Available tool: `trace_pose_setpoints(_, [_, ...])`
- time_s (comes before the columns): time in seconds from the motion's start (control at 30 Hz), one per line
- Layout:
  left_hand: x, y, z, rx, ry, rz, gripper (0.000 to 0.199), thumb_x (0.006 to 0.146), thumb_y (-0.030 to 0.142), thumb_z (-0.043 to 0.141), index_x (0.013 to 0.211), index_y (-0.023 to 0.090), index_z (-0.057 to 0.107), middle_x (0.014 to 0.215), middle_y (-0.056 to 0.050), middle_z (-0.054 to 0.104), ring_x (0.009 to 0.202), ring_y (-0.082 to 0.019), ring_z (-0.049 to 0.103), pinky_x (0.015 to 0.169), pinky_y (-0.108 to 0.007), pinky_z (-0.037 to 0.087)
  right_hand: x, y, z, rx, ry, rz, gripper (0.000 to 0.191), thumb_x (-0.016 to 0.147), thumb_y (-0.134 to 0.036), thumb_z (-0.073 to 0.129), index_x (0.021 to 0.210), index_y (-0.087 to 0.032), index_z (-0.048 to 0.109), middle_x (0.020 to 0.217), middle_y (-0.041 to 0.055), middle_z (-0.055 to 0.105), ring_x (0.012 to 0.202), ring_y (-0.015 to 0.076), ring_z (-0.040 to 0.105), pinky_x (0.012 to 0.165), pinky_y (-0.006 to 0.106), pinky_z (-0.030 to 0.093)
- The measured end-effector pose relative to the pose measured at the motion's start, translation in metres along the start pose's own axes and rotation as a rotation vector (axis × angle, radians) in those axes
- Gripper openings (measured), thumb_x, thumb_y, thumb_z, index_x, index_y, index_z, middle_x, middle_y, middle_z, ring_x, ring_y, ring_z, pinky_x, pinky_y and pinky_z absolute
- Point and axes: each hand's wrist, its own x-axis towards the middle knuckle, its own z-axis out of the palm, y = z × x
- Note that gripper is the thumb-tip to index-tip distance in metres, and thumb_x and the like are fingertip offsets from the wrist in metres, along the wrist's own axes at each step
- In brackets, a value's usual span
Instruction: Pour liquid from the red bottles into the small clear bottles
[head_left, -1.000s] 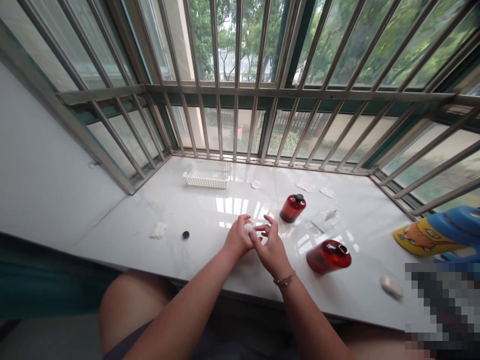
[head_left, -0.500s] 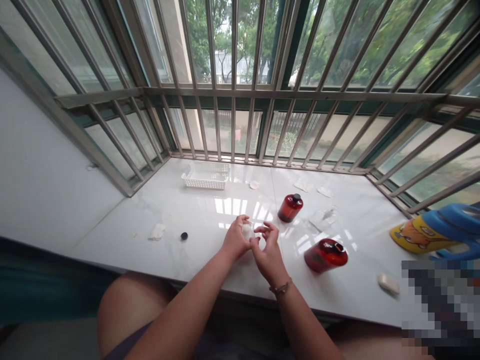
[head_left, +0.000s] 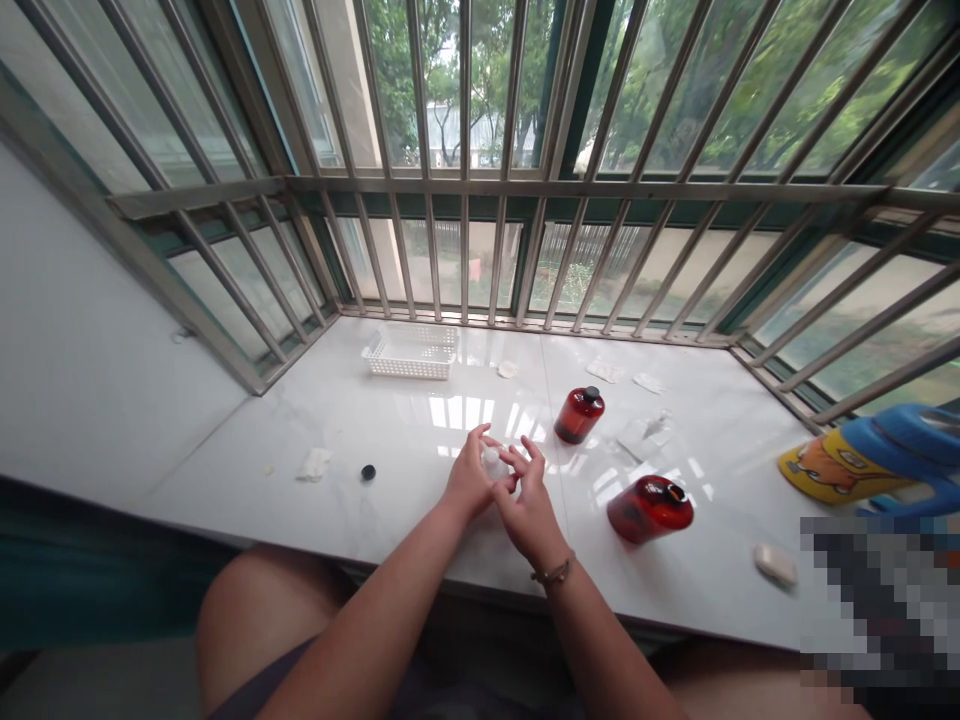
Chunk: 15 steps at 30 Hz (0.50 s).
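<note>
Above the front part of the white counter, my left hand (head_left: 469, 478) curls around a small translucent whitish object (head_left: 491, 462); its exact kind does not show. My right hand (head_left: 523, 497) meets it from the other side. There the thumb and bent fingers pinch at the object, while one finger sticks up. Fingers hide much of the object. Closest on the right stand two red-brown translucent bottles with black tops, one farther back (head_left: 579, 415) and one nearer (head_left: 649, 510). To the left lies a small black cap (head_left: 368, 472).
A white perforated basket (head_left: 411, 353) sits at the back by the window bars. Crumpled white scraps (head_left: 313, 464) and a clear plastic piece (head_left: 645, 437) lie about. On the right are a pale soap-like block (head_left: 775, 565) and a blue-and-yellow bottle (head_left: 847, 460).
My right hand's fingers have shifted left and bent in closer to the small object, with one finger now raised higher. My left hand has barely moved.
</note>
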Motion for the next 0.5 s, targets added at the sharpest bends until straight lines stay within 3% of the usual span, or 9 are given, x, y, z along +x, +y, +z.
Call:
trace_pose_setpoints(0.1, [0.0001, -0.0017, 0.0003, 0.008, 0.0, 0.0, 0.101, 0.067, 0.023, 0.09, 0.153, 0.026, 0.038, 0.124, -0.006, 0.07, 0.119, -0.03, 0.069, 0.11, -0.048, 0.05, -0.0019, 0.0048, 0.0011, -0.013, 0.061, 0.039, 0.065, 0.093, -0.026, 0.062, 0.149, -0.024, 0.031, 0.116, 0.0093, 0.07, 0.108, 0.027, 0.072, 0.1, 0.049, 0.058])
trace_pose_setpoints(0.13, [0.0001, -0.0022, 0.0004, 0.011, 0.0, -0.001, 0.101, 0.068, 0.025, 0.091, 0.154, 0.026, 0.037, 0.125, -0.007, 0.07, 0.121, -0.03, 0.068, 0.11, -0.048, 0.05, -0.0026, 0.0056, 0.0017, -0.012, 0.079, 0.04, 0.063, 0.092, -0.027, 0.062, 0.148, -0.024, 0.032, 0.118, 0.0103, 0.069, 0.11, 0.0271, 0.071, 0.1, 0.049, 0.058])
trace_pose_setpoints(0.27, [0.0, -0.0033, 0.0004, -0.009, -0.003, -0.009, 0.104, 0.066, 0.024, 0.092, 0.155, 0.027, 0.038, 0.127, -0.006, 0.069, 0.127, -0.031, 0.066, 0.114, -0.05, 0.046, -0.005, 0.0046, 0.0042, 0.011, 0.036, 0.009, 0.078, 0.091, -0.024, 0.062, 0.158, -0.026, 0.023, 0.143, 0.0155, 0.063, 0.146, 0.0311, 0.053, 0.113, 0.051, 0.051])
trace_pose_setpoints(0.4, [-0.0002, -0.0033, 0.0, 0.003, -0.007, -0.015, 0.105, 0.066, 0.024, 0.091, 0.156, 0.027, 0.037, 0.126, -0.006, 0.069, 0.121, -0.03, 0.068, 0.111, -0.048, 0.048, -0.0044, 0.0034, 0.0045, -0.001, 0.069, 0.028, 0.066, 0.09, -0.025, 0.064, 0.148, -0.025, 0.032, 0.117, 0.009, 0.069, 0.113, 0.0271, 0.07, 0.1, 0.046, 0.058])
trace_pose_setpoints(0.43, [-0.0002, -0.0035, 0.0, 0.007, -0.004, -0.015, 0.103, 0.067, 0.025, 0.091, 0.155, 0.027, 0.037, 0.125, -0.006, 0.069, 0.121, -0.03, 0.067, 0.112, -0.048, 0.047, -0.0041, 0.0031, 0.0045, -0.002, 0.088, 0.024, 0.065, 0.09, -0.025, 0.064, 0.146, -0.025, 0.032, 0.118, 0.0093, 0.068, 0.111, 0.0265, 0.07, 0.099, 0.046, 0.058])
trace_pose_setpoints(0.5, [0.0002, -0.0043, 0.0002, 0.0, -0.001, -0.012, 0.102, 0.067, 0.027, 0.092, 0.154, 0.026, 0.039, 0.126, -0.006, 0.069, 0.124, -0.03, 0.066, 0.114, -0.048, 0.046, -0.0038, 0.0018, 0.0047, 0.004, 0.083, 0.006, 0.071, 0.09, -0.024, 0.064, 0.151, -0.026, 0.029, 0.133, 0.0133, 0.064, 0.13, 0.0292, 0.063, 0.106, 0.048, 0.055])
